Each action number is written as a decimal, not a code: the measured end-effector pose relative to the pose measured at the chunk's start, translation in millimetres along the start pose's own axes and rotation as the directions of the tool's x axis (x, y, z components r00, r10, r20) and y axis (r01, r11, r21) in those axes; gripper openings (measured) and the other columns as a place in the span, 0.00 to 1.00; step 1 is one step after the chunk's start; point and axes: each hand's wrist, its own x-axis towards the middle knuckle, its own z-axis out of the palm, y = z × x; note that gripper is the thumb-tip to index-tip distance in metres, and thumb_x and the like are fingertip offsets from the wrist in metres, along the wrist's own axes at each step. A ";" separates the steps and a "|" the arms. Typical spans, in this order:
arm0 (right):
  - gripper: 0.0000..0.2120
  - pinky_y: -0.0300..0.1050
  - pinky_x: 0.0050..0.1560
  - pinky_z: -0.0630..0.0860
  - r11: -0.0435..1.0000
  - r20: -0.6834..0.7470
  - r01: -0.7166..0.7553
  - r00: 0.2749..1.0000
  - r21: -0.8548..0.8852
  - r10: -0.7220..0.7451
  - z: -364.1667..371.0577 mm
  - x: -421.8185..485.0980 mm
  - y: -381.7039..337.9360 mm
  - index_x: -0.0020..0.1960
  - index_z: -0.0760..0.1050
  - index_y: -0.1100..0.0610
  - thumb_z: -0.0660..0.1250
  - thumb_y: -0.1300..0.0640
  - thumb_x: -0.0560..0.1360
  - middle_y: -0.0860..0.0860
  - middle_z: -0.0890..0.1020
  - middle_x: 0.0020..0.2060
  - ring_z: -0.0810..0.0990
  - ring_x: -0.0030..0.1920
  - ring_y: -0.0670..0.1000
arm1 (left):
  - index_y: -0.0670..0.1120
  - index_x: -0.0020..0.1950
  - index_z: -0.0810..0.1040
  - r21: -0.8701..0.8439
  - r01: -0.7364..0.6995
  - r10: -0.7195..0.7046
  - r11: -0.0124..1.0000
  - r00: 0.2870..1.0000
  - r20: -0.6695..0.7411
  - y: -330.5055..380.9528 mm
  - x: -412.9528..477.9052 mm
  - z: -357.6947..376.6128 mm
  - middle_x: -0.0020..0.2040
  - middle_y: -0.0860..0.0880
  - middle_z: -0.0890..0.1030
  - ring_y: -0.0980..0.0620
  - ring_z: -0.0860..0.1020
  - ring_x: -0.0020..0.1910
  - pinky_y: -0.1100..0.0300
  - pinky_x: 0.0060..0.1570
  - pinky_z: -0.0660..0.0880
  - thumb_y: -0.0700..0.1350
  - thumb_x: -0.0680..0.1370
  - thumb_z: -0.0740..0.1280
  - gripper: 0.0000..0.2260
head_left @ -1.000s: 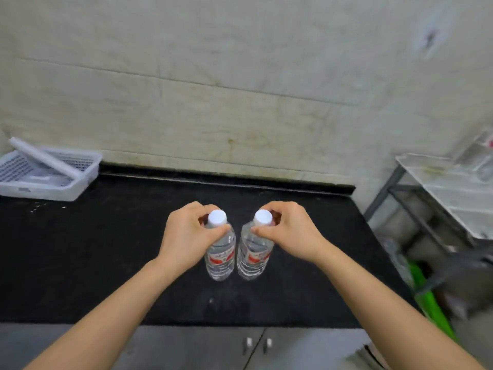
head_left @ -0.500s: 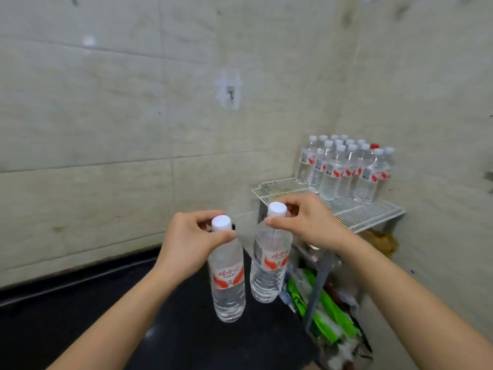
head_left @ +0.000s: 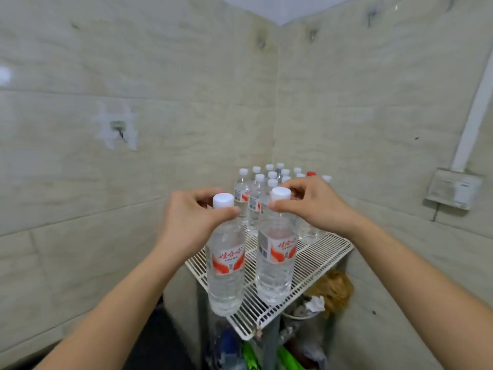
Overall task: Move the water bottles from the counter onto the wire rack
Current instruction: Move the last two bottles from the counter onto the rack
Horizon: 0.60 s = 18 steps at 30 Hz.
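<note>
- Two water bottles carried upright by their necks: left hand (head_left: 189, 222) pinches the left bottle (head_left: 226, 265), right hand (head_left: 312, 204) the right bottle (head_left: 276, 260).
- Both hang over the wire rack's (head_left: 320, 252) front edge, in front of the bottle cluster (head_left: 266, 182) at the back.
- Step: transport, nearly placing.
- Next: lower onto bare wire, bases flat, clear of the edge.

Left hand (head_left: 190, 222) and right hand (head_left: 316, 204): both bare; forearms uncovered to the lower frame edge; no sleeve, glove, ring or watch visible; nails short.
</note>
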 end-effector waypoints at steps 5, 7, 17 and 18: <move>0.18 0.44 0.33 0.58 0.998 0.048 -0.010 0.999 -0.070 0.013 -37.2 49.2 57.3 0.31 0.71 0.61 0.75 0.54 0.70 0.51 0.64 0.28 0.62 0.30 0.47 | 0.56 0.34 0.84 0.031 0.044 -0.045 0.999 0.999 0.002 -9.0 51.2 62.0 0.36 0.52 0.86 0.56 0.81 0.36 0.52 0.47 0.80 0.44 0.63 0.79 0.08; 0.19 0.45 0.34 0.58 0.994 0.090 0.011 0.996 -0.111 -0.001 -49.8 68.9 84.4 0.29 0.67 0.56 0.75 0.54 0.70 0.49 0.63 0.27 0.61 0.29 0.46 | 0.51 0.39 0.86 0.034 0.060 -0.059 0.998 0.998 -0.019 -16.5 66.4 86.4 0.38 0.50 0.86 0.56 0.80 0.36 0.50 0.48 0.80 0.42 0.64 0.78 0.08; 0.21 0.41 0.31 0.60 0.956 0.397 0.199 0.912 -0.213 -0.102 -87.6 148.7 198.2 0.30 0.65 0.56 0.74 0.49 0.69 0.47 0.64 0.26 0.62 0.27 0.46 | 0.48 0.39 0.86 0.151 0.160 -0.141 0.975 0.982 -0.129 -43.1 113.2 194.1 0.34 0.49 0.85 0.59 0.77 0.30 0.65 0.34 0.73 0.42 0.66 0.77 0.05; 0.21 0.41 0.31 0.59 0.949 0.417 0.223 0.902 -0.222 -0.114 -89.7 154.7 206.1 0.30 0.65 0.57 0.74 0.49 0.70 0.48 0.64 0.27 0.62 0.28 0.46 | 0.47 0.41 0.86 0.159 0.169 -0.147 0.973 0.979 -0.138 -45.0 116.0 201.7 0.31 0.49 0.84 0.61 0.75 0.29 0.68 0.32 0.71 0.41 0.66 0.77 0.05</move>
